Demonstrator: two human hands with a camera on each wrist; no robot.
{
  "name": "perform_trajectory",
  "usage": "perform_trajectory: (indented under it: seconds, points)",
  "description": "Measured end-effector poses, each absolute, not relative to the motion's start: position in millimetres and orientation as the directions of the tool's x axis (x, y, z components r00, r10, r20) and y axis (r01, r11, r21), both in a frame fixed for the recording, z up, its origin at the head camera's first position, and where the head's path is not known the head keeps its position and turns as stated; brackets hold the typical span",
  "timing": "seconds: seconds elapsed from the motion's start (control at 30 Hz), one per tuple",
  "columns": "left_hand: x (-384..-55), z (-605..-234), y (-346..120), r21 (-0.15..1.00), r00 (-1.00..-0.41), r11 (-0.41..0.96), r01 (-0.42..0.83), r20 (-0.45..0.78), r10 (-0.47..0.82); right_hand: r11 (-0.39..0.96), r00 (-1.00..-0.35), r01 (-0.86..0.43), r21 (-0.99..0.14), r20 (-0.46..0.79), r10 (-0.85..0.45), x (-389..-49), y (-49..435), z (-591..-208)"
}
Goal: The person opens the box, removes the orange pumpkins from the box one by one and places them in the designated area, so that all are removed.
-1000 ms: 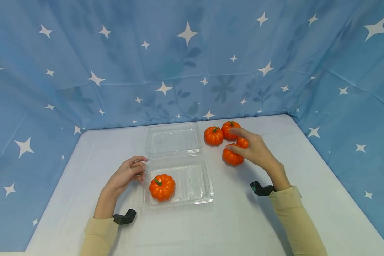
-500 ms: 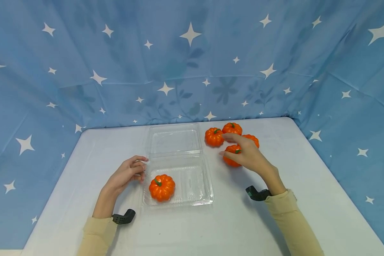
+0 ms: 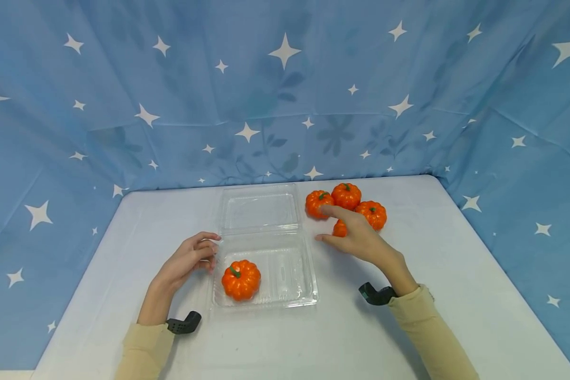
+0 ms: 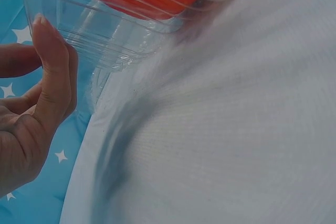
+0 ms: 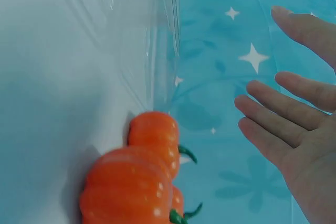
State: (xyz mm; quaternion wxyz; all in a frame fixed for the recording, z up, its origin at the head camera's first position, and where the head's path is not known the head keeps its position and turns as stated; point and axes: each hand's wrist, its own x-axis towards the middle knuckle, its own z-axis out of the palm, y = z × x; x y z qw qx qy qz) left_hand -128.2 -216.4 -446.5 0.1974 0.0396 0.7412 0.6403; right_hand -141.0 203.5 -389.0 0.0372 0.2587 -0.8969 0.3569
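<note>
- Head view: my left hand (image 3: 190,258) rested on the desk (image 3: 408,316) toward its left edge, fingers loosely curled against the left rim of the clear clamshell box (image 3: 266,274). It gripped nothing; I judged it was there to steady the box. The left wrist view showed those fingers (image 4: 52,72) beside the ribbed plastic wall.
- One pumpkin (image 3: 240,279) sat in the box's near tray, in its left half, leaving the right half free. The lid (image 3: 258,208) lay flat toward the desk's far edge, hinged open so the tray stayed reachable.
- My right hand (image 3: 356,237) hovered just right of the box, fingers straight and spread, palm down, holding nothing. It covered most of the nearest loose pumpkin (image 3: 339,228); I could not tell whether it touched it.
- Three more pumpkins clustered near the far edge, touching one another: one (image 3: 317,202) closest to the lid, one (image 3: 346,195) behind, one (image 3: 372,214) rightmost. The right wrist view showed my open fingers (image 5: 283,124) above them.
</note>
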Motion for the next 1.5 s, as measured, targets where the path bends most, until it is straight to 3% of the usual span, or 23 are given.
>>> perform_trajectory:
  seconds: [0.37, 0.93, 1.5]
  points:
    - [-125, -448, -218, 0.964, -0.919, 0.173, -0.204, -0.249, 0.307, 0.562, -0.839, -0.473, -0.678, 0.152, -0.523, -132, 178, -400]
    - [-130, -447, -217, 0.962, -0.92, 0.182, -0.203, -0.252, 0.301, 0.524, -0.737, -0.534, -0.664, 0.063, -0.673, -125, 126, -406]
    - [-130, -447, -217, 0.965, -0.919, 0.169, -0.202, -0.246, 0.308, 0.517, -0.685, -0.563, -0.644, 0.013, -0.729, -121, 86, -404]
